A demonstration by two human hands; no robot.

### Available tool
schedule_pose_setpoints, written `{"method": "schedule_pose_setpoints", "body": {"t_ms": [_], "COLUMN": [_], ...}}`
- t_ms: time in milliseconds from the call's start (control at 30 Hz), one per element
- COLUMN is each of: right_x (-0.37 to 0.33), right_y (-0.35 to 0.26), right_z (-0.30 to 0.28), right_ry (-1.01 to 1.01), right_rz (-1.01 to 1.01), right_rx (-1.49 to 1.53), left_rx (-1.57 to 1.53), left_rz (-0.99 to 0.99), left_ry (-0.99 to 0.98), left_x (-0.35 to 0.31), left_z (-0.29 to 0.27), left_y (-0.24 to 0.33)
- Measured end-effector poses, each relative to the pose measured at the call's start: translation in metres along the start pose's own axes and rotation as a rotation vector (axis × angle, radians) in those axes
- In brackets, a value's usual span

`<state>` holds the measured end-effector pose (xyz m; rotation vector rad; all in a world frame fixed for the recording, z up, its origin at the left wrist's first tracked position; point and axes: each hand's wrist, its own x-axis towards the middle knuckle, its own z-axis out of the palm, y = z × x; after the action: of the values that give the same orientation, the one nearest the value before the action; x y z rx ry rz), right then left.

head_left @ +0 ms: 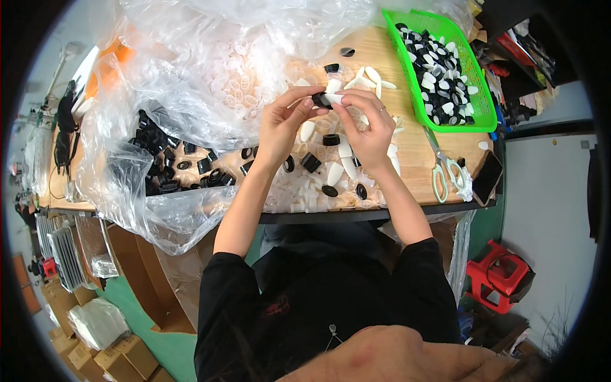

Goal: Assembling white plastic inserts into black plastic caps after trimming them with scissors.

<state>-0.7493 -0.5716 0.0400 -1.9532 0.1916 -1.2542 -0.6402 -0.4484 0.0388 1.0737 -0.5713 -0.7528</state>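
Observation:
Above the middle of the wooden table, my left hand [286, 114] pinches a small black oval ring [321, 100]. My right hand [368, 124] grips a white oval plastic piece [333, 99], which meets the black ring between my fingertips. Below and around my hands lie loose white oval pieces [335, 173] and black rings [331, 139]. To the left, black parts [168, 169] spill from a clear plastic bag [121, 197]. Many translucent oval rings [232, 76] are heaped beyond my left hand.
A green basket [417, 105] of black-and-white pieces stands at the far right. Scissors [440, 167] and a dark phone-like slab [488, 172] lie near the table's right edge. A red stool [498, 275] stands on the floor at right; cardboard boxes [130, 356] are at lower left.

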Motion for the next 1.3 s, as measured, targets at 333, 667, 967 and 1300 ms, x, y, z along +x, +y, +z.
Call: {"method": "schedule_pose_setpoints", "body": {"t_ms": [333, 667, 967, 1300], "right_x": [0.001, -0.006, -0.005, -0.01], "right_y": [0.0, 0.007, 0.022, 0.021], "right_z": [-0.001, 0.003, 0.003, 0.007], "right_ry": [-0.019, -0.149, -0.123, -0.132], "right_rz": [-0.007, 0.372, 0.853, 0.762], "right_rx": [-0.028, 0.299, 1.058, 0.822], "left_rx": [0.154, 0.275, 0.295, 0.467], "left_rz": [0.087, 0.206, 0.278, 0.298], "left_ry": [-0.026, 0.02, 0.116, 0.188], "left_x": [0.0, 0.001, -0.001, -0.003], "left_z": [0.006, 0.008, 0.007, 0.009], "left_y": [0.004, -0.003, -0.006, -0.004]}}
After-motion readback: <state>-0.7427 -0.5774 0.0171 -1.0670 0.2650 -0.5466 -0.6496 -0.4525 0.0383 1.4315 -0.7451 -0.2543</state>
